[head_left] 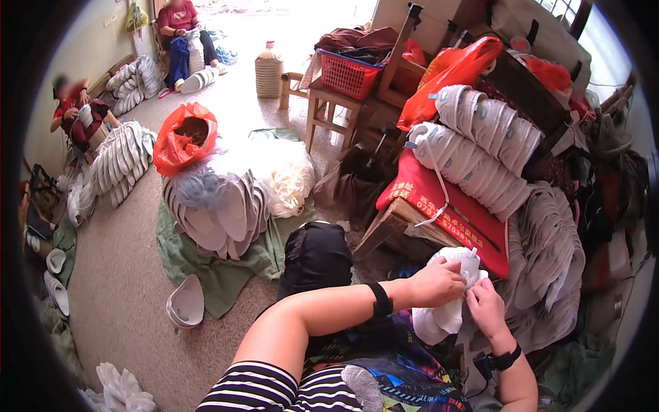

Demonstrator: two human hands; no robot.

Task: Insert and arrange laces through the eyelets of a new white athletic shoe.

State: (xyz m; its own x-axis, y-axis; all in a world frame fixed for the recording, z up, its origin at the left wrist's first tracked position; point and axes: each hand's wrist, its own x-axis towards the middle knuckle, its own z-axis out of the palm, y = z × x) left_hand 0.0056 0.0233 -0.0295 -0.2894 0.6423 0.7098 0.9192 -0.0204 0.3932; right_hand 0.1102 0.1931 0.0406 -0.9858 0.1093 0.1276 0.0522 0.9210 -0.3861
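Observation:
A white shoe upper (pixel 439 321) is held upright over my lap, close to the corner of the red bag. My left hand (pixel 438 281) closes its fingers on the upper's top edge. On its right side, my right hand (pixel 485 305) pinches the same edge near a small loop. Whether a needle or thread is between the fingertips is too small to tell. Next to my hands, a thin white cord (pixel 439 184) and a slim dark tool (pixel 449 199) lie across a red printed bag (pixel 458 223).
Nested white shoe uppers (pixel 470 159) lie in rows on the red bag, with more stacked (pixel 549 240) at the right. Stacked shoe pieces (pixel 230 216), an orange-red plastic bag (pixel 184 141) and white cords (pixel 288 175) sit on green cloth (pixel 223 292). Two people work at the far left.

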